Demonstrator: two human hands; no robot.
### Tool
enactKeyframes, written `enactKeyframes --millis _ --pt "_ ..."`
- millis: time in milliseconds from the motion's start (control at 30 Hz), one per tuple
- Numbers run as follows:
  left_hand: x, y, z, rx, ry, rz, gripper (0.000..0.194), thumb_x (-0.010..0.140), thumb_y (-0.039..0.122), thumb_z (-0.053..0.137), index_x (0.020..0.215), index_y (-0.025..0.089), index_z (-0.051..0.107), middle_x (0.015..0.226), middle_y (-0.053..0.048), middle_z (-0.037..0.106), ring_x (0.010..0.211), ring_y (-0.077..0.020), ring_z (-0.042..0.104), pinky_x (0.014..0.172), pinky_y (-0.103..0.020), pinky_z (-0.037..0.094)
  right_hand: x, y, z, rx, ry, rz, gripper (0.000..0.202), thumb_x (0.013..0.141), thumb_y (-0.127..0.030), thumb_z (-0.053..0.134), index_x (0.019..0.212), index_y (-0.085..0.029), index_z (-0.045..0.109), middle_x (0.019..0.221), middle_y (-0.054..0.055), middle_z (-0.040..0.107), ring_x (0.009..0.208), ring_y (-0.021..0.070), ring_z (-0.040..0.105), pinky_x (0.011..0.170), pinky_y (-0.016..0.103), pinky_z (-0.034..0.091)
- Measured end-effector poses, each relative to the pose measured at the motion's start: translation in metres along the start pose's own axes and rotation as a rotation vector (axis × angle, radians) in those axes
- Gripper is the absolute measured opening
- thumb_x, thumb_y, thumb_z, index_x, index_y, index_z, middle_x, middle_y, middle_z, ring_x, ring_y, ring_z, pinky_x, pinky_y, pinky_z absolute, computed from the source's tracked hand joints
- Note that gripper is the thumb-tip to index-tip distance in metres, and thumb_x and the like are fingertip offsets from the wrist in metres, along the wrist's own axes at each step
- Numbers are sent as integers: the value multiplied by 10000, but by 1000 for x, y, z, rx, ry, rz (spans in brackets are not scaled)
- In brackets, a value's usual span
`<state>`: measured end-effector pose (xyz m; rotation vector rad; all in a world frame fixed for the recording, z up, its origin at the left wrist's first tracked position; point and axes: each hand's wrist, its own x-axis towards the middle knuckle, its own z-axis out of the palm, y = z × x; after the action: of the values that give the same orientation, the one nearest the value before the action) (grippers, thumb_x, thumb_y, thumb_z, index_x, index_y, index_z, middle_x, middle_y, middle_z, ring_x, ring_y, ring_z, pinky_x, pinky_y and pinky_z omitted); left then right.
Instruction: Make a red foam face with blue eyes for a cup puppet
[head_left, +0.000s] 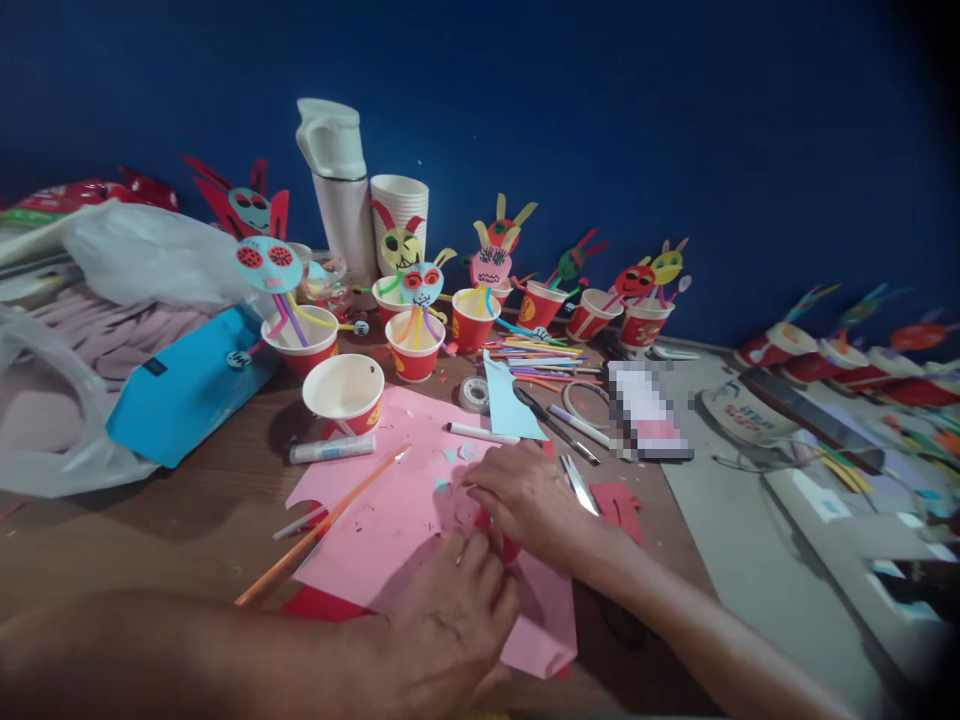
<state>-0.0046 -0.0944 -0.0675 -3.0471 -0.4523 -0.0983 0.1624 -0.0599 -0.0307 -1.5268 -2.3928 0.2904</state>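
Curling at one corner, the pink paper (390, 515) (dark-flecked) looks notched.

Head-worn view, facing forward and down, near both hands (454, 615)

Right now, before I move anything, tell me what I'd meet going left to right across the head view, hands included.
Blue piece, nearest cup, left hand, right hand, scissors, phone, each placed by its middle.
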Motion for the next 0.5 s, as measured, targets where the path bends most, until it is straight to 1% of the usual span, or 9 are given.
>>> enactKeyframes --millis 67,167,267,333,400,500 --pt "0 1 0 -26 5 -13 364 877 369 429 1108 127 572 994 -121 626 975 -284 517 863 -468 296 11 -6 6 -43 -10 -11 180 897 -226 497 988 -232 652 847 33 656 844 179 576 764 314 339" --pt "0 2 0 -31 18 -21 391 868 389 448 1139 126 550 1017 -127 616 1011 -285 490 869 -473 275 25 -12 12 -104 -60 -53 175 888 -230 514 1006 -220 642 857 41 643 841 182 563 739 302 343" --pt "-1 3 2 -36 29 -28 489 857 506 421 1146 131 544 1057 -149 596 1055 -313 461 874 -498 252 34 -17 12 -178 -122 -90 179 873 -200 528 1020 -198 629 874 54 636 833 189 561 719 297 356" --pt "-2 3 3 -33 39 -23 532 853 543 403 1158 129 538 1084 -156 585 1073 -329 451 875 -504 245 38 -19 10 -222 -168 -99 164 854 -182 545 994 -186 629 858 58 634 821 200 565 688 297 364" --pt "-4 4 2 -25 49 -18 538 862 534 395 1183 122 522 1103 -155 580 1086 -329 448 884 -499 239 41 -19 9 -239 -207 -86 132 841 -180 553 946 -177 633 833 61 633 808 207 568 662 294 369" --pt "-5 4 -1 -12 57 -20 538 876 520 377 1206 117 508 1095 -147 584 1058 -316 465 901 -499 232 43 -19 8 -236 -237 -76 106 835 -171 544 889 -163 634 827 72 634 816 207 568 663 291 378"
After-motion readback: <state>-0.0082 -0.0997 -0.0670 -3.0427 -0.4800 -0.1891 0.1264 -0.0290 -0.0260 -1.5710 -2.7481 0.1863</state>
